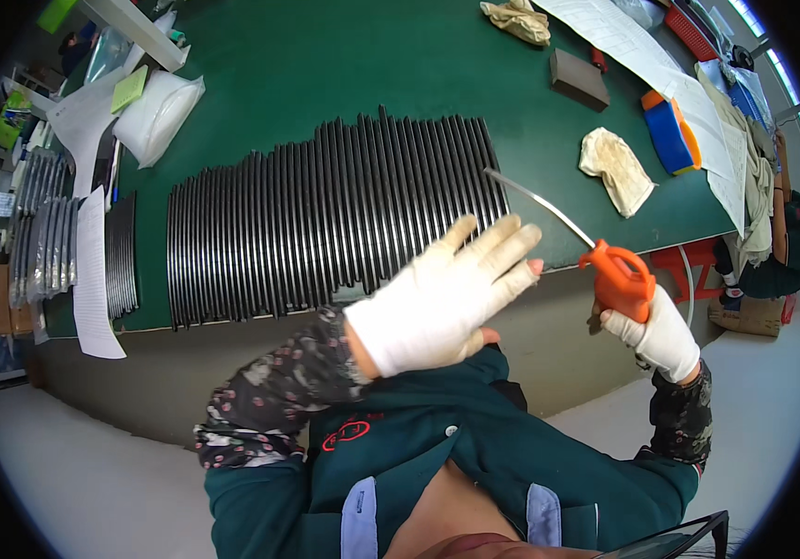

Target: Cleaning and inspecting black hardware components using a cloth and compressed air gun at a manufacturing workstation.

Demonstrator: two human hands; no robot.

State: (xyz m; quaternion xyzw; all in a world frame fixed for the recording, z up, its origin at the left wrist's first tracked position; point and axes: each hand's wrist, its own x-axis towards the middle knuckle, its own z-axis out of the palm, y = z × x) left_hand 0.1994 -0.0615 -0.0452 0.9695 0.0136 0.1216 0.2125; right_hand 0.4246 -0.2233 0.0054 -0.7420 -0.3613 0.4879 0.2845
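Observation:
A row of several dark metal rods point(325, 205) lies side by side on the green tabletop point(260, 74). My left hand point(447, 293), in a white glove with some bare fingertips, is spread over the near right part of the row; whether it touches the rods I cannot tell. In my right hand point(656, 335), also gloved, is an orange air blow gun point(622, 284), with my fingers wrapped round its handle. Its long thin metal nozzle point(549, 207) points up and left, the tip by the rightmost rods.
A loose glove point(616, 170), a blue and orange tape dispenser point(672, 135), a brown block point(579, 79) and a crumpled cloth point(516, 20) lie to the right. Paper sheets point(633, 56) line the right edge. Wrapped bundles point(51, 228) sit left. Another person point(796, 233) is at far right.

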